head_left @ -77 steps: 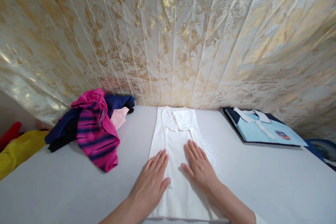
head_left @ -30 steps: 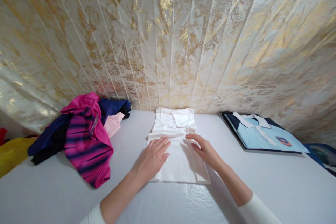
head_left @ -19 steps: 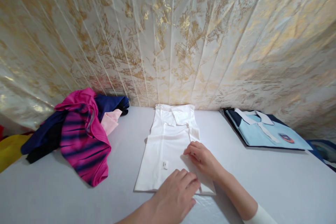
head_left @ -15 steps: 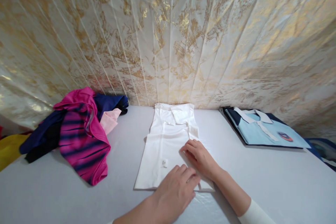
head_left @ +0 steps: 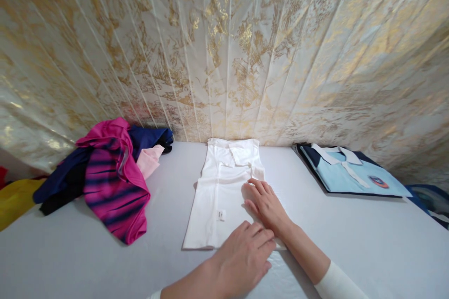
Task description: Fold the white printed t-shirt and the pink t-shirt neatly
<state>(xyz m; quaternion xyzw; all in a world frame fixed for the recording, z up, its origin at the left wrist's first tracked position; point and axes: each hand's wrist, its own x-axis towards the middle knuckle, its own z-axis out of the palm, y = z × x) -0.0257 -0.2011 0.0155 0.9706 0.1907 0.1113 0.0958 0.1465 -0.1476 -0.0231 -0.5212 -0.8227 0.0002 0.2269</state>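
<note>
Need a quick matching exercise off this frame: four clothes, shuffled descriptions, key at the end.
Column 1
1. white garment
2. light-blue shirt
3. pink garment
4. yellow cloth

Column 2
A. folded, on the right, round badge showing
B. plain, at the picture's left edge
C. in the middle, small label showing
D. dark-striped, rumpled, on the left

Pairs: 1-C, 2-A, 3-D, 4-B
</note>
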